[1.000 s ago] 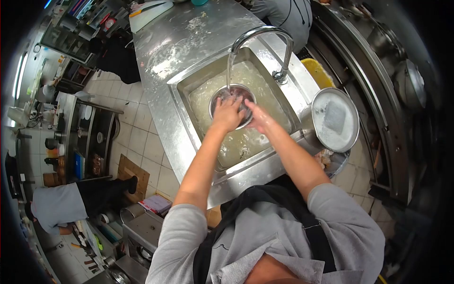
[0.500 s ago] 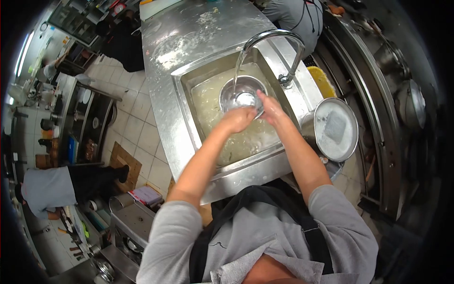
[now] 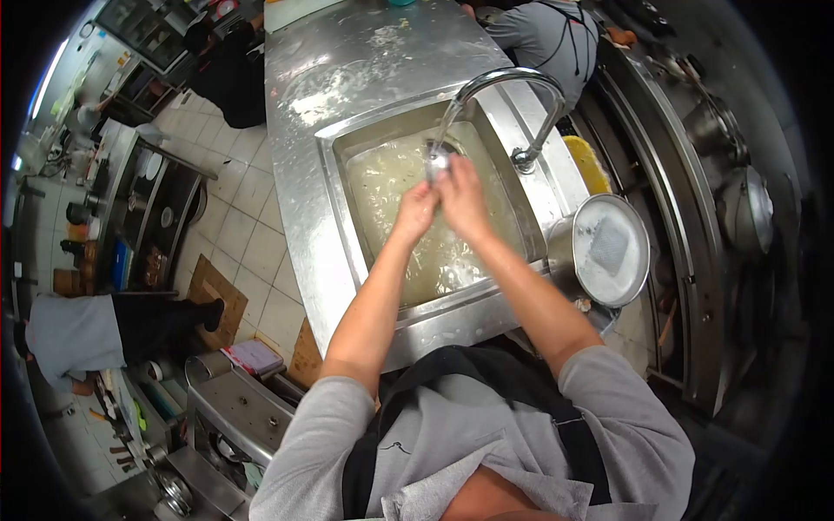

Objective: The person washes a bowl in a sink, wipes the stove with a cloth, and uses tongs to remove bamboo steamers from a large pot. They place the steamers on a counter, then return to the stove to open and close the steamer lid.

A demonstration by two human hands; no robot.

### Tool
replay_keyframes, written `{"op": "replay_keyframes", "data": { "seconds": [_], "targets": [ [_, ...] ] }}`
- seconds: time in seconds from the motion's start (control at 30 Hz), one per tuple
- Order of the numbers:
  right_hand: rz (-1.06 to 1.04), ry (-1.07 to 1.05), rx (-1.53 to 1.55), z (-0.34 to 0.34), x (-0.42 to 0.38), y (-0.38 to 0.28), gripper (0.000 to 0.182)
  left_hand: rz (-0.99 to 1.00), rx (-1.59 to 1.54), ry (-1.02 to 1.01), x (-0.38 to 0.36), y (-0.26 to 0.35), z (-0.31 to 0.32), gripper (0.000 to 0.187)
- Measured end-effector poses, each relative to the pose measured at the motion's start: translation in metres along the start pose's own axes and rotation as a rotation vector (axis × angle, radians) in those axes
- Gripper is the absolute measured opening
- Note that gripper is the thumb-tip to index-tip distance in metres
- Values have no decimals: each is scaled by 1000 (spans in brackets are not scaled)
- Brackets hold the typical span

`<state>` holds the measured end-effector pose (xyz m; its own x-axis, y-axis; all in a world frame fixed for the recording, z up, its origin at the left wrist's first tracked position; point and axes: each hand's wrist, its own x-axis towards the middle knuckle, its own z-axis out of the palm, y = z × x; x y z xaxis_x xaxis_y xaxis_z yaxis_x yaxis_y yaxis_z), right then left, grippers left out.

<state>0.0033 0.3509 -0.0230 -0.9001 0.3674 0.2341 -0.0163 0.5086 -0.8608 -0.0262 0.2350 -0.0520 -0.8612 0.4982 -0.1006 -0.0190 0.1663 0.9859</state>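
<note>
A metal bowl (image 3: 439, 160) is tilted steeply under the running water, above the filled steel sink (image 3: 352, 252). Only a small part of it shows beyond my fingers. My left hand (image 3: 418, 208) closes on its near left side. Against its right side is my right hand (image 3: 461, 193), with fingers curled over the metal. The curved tap (image 3: 508, 76) pours a stream onto the bowl. Cloudy, rippling water (image 3: 391, 200) lies beneath both hands.
White residue marks the steel counter (image 3: 304, 56) beyond the sink. A round metal pot (image 3: 627, 278) with a whitish content stands at the right. Behind it is a yellow container (image 3: 587, 165). Other people work beyond the counter (image 3: 543, 39) and at the left (image 3: 74, 339).
The bowl has turned from facing upward to a steep tilt, showing less of itself. My right hand has shifted left, closer to my left hand, which has moved slightly left.
</note>
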Motion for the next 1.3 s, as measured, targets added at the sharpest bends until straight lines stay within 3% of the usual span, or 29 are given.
{"op": "replay_keyframes", "data": {
  "seconds": [0.03,0.07,0.13,0.17,0.23,0.3,0.37,0.4,0.47,0.5,0.57,0.6,0.67,0.7,0.77,0.8,0.93,1.0,1.23,1.3],
  "targets": [
    [-228,-13,-93,5,-22,-8,49,-50,-561,104,3,-1,0,28],
    [-459,-29,-187,9,-35,-16,47,-48,-559,97,1,-1,0,28],
    [-478,-116,-232,9,-29,-34,45,-17,-1190,144,-15,0,0,34],
    [-497,-203,-273,9,-23,-41,43,-18,-1182,143,-18,4,-3,34],
    [-578,-111,-393,15,18,-40,39,-153,-838,137,-24,29,-9,41],
    [-320,-448,-223,10,61,-42,40,-203,-821,167,-23,30,-14,49],
    [118,-618,-25,9,98,-28,45,-201,-920,230,-22,36,-16,47],
    [120,-610,-21,13,109,-6,45,-218,-947,235,-18,39,-16,46],
    [496,-449,317,28,118,42,51,-172,-953,171,0,32,-18,51],
    [493,-447,315,27,109,38,51,-126,-963,110,10,25,-19,57],
    [100,-56,143,22,64,23,53,-165,-949,132,29,7,-26,54],
    [98,-54,136,18,44,17,53,-185,-945,145,38,6,-28,52],
    [-315,240,-221,10,6,9,45,-195,-974,173,55,7,-31,46],
    [-303,235,-227,2,-12,13,45,-194,-1003,191,57,7,-32,41],
    [-207,-145,-308,-26,-27,29,48,-215,-1015,185,59,4,-44,35],
    [-232,-143,-236,-41,-26,25,52,-214,-977,215,58,5,-51,35],
    [-292,76,-261,-90,-6,-1,48,-229,-961,345,46,0,-58,42],
    [-447,298,-527,-102,20,-6,46,-232,-960,350,35,1,-61,49],
    [-222,164,-567,-94,15,20,40,-217,-1012,366,10,4,-70,37],
    [-268,286,-636,-91,-6,28,41,-213,-999,396,5,13,-73,34]
  ]
}}
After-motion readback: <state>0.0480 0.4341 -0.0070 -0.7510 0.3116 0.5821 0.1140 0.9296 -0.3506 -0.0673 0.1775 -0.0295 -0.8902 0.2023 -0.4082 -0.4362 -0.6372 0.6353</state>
